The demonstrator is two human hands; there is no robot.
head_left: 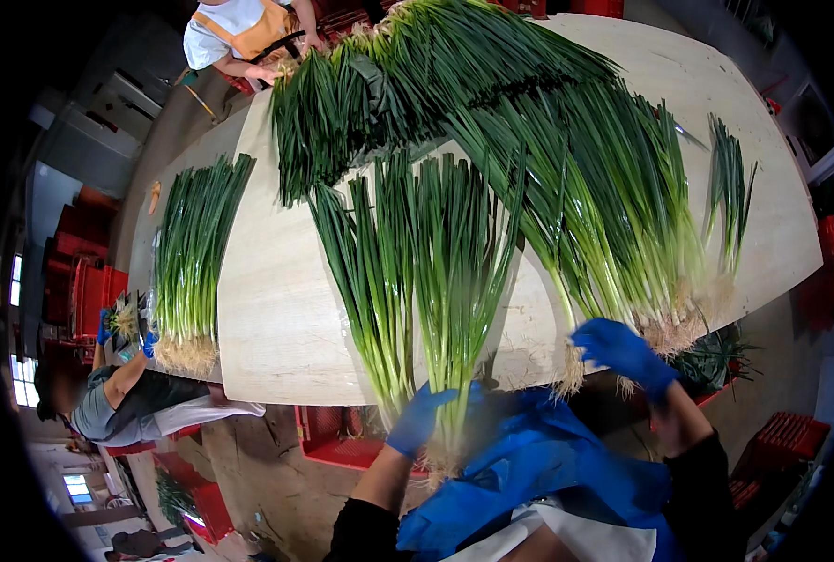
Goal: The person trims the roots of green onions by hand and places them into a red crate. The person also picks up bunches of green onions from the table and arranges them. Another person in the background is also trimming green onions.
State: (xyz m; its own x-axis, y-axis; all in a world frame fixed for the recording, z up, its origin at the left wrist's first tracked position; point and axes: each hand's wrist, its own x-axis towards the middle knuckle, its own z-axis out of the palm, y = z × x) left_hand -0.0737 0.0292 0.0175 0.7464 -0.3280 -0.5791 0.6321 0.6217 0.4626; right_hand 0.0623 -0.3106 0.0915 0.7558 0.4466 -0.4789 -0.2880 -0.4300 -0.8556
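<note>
Bunch of long green stalks [453, 290], dark-leaved, pale-based, tan roots [440, 463] below the left fingers [430, 403] that close round it; right fingers [593, 337] half-curled, their hold unclear.

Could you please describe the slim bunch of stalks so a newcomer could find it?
On the large pale table, look to the right side, beyond the right hand. There, the slim bunch lies just right of the big leafy pile. It is far thinner, with a gap between their leaves.
</note>
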